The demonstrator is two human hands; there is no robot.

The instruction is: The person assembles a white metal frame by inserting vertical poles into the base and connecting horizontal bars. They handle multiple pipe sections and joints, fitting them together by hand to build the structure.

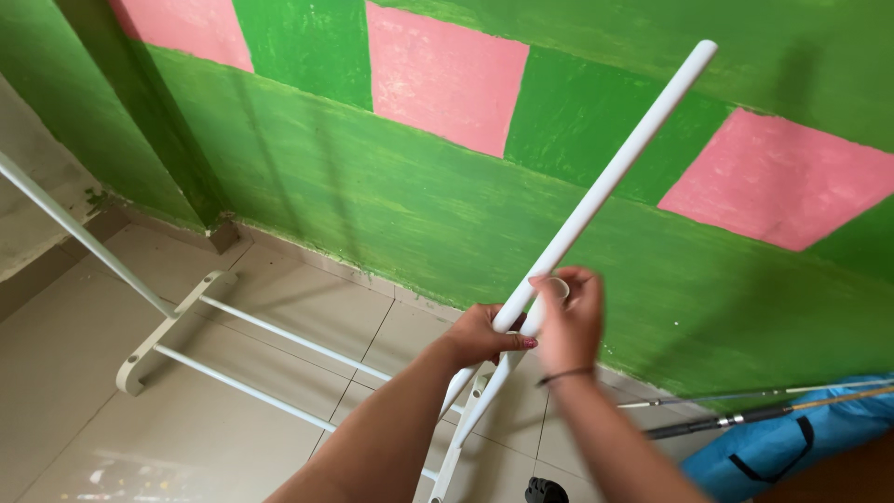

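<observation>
A long white tube (610, 177) rises at a slant from the lower middle to the upper right, in front of the green and pink wall. My left hand (484, 335) is wrapped around the tube near its lower part. My right hand (570, 321) is beside it, fingers closed on a small white ring-shaped cap (556, 289) held against the tube. A dark band sits on my right wrist. Below my hands, a second white tube (466, 428) runs down toward the white rack base.
A white metal rack frame (214, 331) with two floor rails and a slanted pole stands on the beige tiled floor at left. Fishing rods (745, 414) and a blue bag (801, 442) lie at the right by the wall. A small dark object (545, 489) is at the bottom.
</observation>
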